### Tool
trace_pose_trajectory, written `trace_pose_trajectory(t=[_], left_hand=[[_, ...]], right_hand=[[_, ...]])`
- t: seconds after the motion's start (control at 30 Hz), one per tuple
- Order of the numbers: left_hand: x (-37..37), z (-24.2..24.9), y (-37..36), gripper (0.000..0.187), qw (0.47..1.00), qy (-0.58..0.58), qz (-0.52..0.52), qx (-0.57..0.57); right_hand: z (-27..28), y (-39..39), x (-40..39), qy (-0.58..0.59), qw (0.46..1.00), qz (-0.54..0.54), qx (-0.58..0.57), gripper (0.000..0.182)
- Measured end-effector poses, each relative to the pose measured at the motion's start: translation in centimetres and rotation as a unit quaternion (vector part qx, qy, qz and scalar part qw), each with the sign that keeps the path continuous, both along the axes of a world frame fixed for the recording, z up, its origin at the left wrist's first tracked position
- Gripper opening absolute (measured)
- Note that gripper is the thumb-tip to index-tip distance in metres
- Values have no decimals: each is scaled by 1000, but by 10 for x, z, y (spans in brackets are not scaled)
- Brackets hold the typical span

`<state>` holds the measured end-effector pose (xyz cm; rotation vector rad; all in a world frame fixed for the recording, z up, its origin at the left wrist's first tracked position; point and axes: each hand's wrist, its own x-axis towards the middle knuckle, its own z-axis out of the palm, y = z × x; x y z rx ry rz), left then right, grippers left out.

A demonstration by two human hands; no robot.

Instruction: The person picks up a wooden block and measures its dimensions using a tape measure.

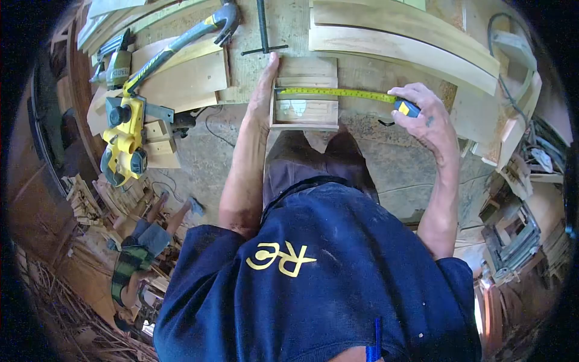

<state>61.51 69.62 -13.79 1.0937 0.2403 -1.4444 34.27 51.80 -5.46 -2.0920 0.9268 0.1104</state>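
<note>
A small shallow wooden box [304, 125] with a divider lies at the near edge of the workbench, its near end close to my trousers. My left hand [263, 87] holds the box along its left side, thumb stretched forward; the other fingers are mostly hidden. In my right hand [429, 114] is a tape measure [407, 108] with a dark case, gripped to the right of the box. Its yellow blade [356, 93] is pulled out across the box, the end reaching the left side near my left hand.
Beyond the box stands a clamp screw [263, 27]. Left are a hammer [181, 42], a yellow power tool [125, 142] and boards [187, 78]. Long planks [398, 45] lie at the right. Another person [136, 256] is low at the left, among wood scraps. A cable [217, 130] hangs below the bench.
</note>
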Motion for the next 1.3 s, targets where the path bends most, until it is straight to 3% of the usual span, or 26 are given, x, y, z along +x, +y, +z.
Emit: trace_pose_trajectory(t=[1.13,1.3], left_hand=[[5,-15,5,72,999,-21,-25,14],[1,-1,3,81,999,-20,-18,-19]], right_hand=[[2,2,3,13,1000,14,-12,41],[4,6,1,13,1000,5,-4,41]])
